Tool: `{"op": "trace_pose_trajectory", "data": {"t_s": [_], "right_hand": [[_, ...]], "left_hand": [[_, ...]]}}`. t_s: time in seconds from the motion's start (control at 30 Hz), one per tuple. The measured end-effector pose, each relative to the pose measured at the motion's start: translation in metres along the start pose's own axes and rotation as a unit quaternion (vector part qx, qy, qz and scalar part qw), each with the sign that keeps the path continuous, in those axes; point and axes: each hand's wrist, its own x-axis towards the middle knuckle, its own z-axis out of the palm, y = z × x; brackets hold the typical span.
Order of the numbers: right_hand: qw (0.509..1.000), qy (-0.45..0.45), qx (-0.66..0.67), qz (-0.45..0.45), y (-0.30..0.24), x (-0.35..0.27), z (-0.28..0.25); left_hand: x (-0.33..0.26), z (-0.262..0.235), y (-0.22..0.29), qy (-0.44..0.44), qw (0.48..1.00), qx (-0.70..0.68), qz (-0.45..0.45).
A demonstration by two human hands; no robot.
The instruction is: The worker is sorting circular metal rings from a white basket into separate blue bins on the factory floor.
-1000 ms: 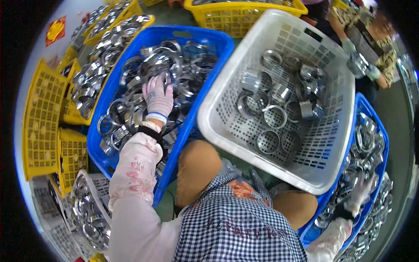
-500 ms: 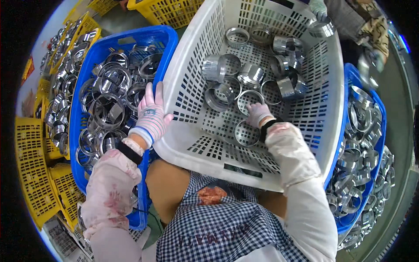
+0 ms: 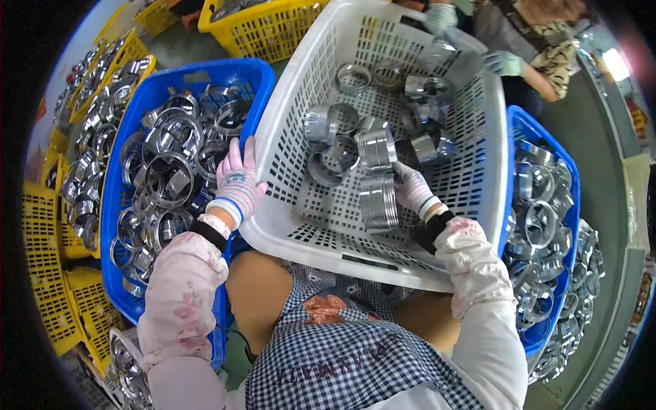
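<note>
My left hand, in a striped knit glove, lies with fingers stretched out where the white crate's rim meets the blue crate. Inside the white crate, my right hand grips two shiny metal rings at their right side. The upper ring and the lower ring are turned on edge, their ribbed outer walls showing. My right fingertips are partly hidden behind them. Further up the crate lie several loose metal rings, some flat and some on their sides.
A blue crate heaped with metal rings stands at left, another blue crate at right. Yellow crates line the far left. Across the white crate, a co-worker's gloved hand holds a ring; the other hand is near the rim.
My right hand has tipped up two rings from the crate floor. My left hand has stayed on the rim. The co-worker's hand with a ring has moved left, over the crate.
</note>
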Motion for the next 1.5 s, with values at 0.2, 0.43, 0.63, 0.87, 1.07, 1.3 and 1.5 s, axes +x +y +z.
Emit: {"op": "trace_pose_trajectory", "data": {"t_s": [0.2, 0.43, 0.63, 0.87, 1.07, 1.3, 1.5], "right_hand": [[0.932, -0.093, -0.250, -0.246, -0.023, -0.106, 0.034], [0.975, -0.168, 0.005, -0.145, -0.024, -0.192, 0.072], [0.952, -0.222, 0.198, -0.070, -0.015, -0.207, 0.084], [0.927, -0.204, -0.023, -0.314, -0.006, -0.210, 0.064], [0.901, -0.210, 0.005, -0.380, -0.018, -0.277, 0.090], [0.884, -0.296, -0.109, -0.345, -0.001, -0.296, 0.083], [0.885, -0.173, -0.082, -0.425, 0.007, -0.305, 0.106]], "left_hand": [[-0.005, 0.010, 0.024, 0.000, 0.999, -0.012, -0.042], [-0.103, -0.063, 0.123, 0.252, 0.829, -0.344, 0.361], [-0.168, -0.085, 0.140, 0.290, 0.772, -0.394, 0.406], [-0.190, -0.089, 0.148, 0.095, 0.770, -0.496, 0.390], [-0.193, -0.096, 0.121, 0.084, 0.676, -0.707, 0.191], [-0.162, -0.099, 0.116, 0.133, 0.729, -0.644, 0.190], [-0.167, -0.104, 0.123, 0.192, 0.728, -0.630, 0.192]]}}
